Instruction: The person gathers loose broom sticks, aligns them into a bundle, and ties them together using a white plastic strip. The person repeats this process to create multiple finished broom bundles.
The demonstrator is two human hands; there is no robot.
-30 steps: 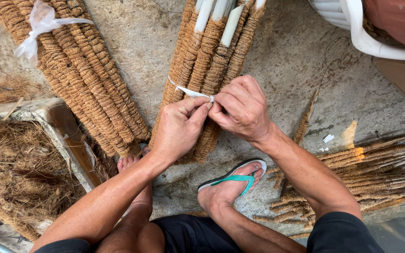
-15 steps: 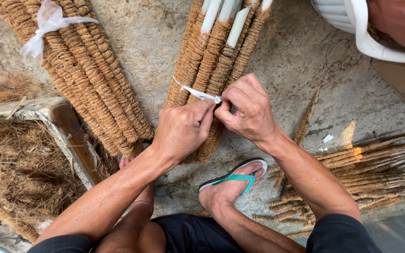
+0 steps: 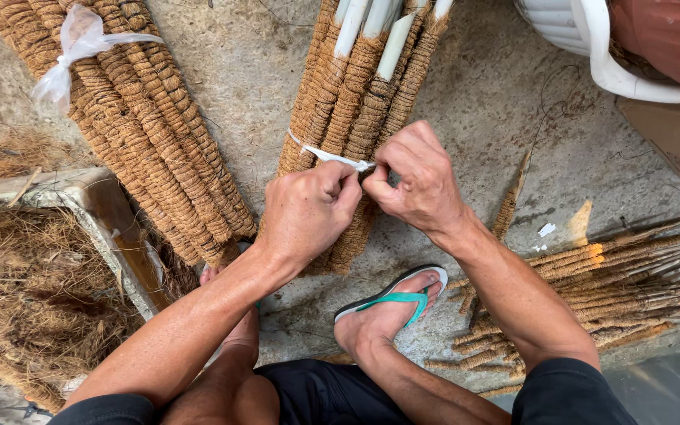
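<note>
Together, fingers [image 3: 348, 182] on white tie [image 3: 332, 157].

One camera sits on my head (no second view); it looks steeply down, close over my hands [image 3: 364, 201]; my arms enter from the bottom edge; the concrete floor [image 3: 513, 118] fills the background.

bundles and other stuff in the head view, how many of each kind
tied bundles of fibre-wrapped sticks: 2 (one under the hands, one to its left)
loose pile of wrapped sticks: 1
white plastic ties: 2 ()
flip-flop: 1
total: 6
</note>
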